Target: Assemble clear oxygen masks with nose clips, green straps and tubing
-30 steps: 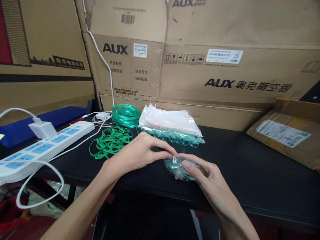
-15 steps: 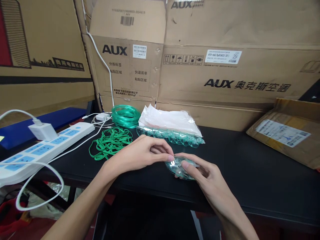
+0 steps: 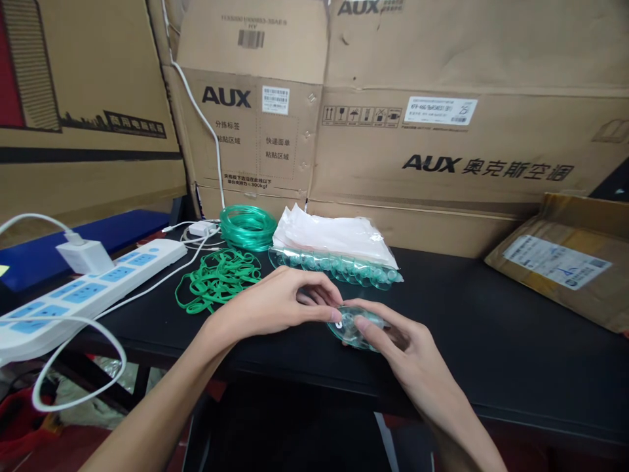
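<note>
A clear, green-tinted plastic oxygen mask (image 3: 351,328) is held just above the black table, near its front edge. My right hand (image 3: 400,334) grips it from the right, thumb on the upper face and fingers around the far side and underneath. My left hand (image 3: 299,298) pinches the mask's left rim between thumb and fingertips, where a small white spot shows. Behind my left wrist lies a tangled pile of green elastic straps (image 3: 216,280). Several similar masks (image 3: 344,267) lie in a row beyond my hands, against white plastic bags.
A coil of green tubing (image 3: 247,227) sits behind the straps, beside the white plastic bags (image 3: 331,236). On the left are a power strip (image 3: 93,292) with a white plug and loose cables. A taped carton (image 3: 565,262) stands at right; large cardboard sheets (image 3: 442,144) wall the back.
Both hands keep hold of the mask, which has tilted slightly. My left fingertips have shifted a little to the right along its rim.
</note>
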`<move>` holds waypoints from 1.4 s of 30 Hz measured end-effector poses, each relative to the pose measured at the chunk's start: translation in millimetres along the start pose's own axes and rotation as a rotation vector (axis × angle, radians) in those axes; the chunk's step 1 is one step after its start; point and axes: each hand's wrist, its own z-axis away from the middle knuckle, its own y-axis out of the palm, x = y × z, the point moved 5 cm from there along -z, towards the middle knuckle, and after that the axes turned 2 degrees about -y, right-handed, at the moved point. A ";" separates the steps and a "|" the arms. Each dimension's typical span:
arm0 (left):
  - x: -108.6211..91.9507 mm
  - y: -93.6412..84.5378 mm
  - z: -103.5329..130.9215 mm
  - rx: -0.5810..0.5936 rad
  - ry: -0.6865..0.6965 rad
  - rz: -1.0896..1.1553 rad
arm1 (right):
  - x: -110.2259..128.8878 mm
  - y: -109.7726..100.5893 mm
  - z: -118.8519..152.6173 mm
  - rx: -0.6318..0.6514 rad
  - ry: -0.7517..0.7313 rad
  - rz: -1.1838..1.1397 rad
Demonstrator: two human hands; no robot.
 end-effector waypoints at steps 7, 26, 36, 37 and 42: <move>8.7 -9.6 -0.6 -0.128 -0.052 -0.091 | 4.4 1.0 0.8 -0.017 -0.096 0.037; 7.3 -1.5 -8.4 -0.066 0.074 0.143 | -6.0 10.7 -1.8 -0.107 -0.055 -0.414; 4.6 2.6 -9.8 -0.107 0.176 0.044 | 0.9 12.1 -0.3 -0.085 -0.037 -0.469; 4.4 3.1 -10.2 -0.115 0.192 0.022 | -0.6 11.0 -0.9 -0.089 -0.037 -0.451; 3.2 5.1 -11.0 -0.173 0.197 -0.077 | -9.1 5.3 -3.2 -0.151 -0.052 -0.422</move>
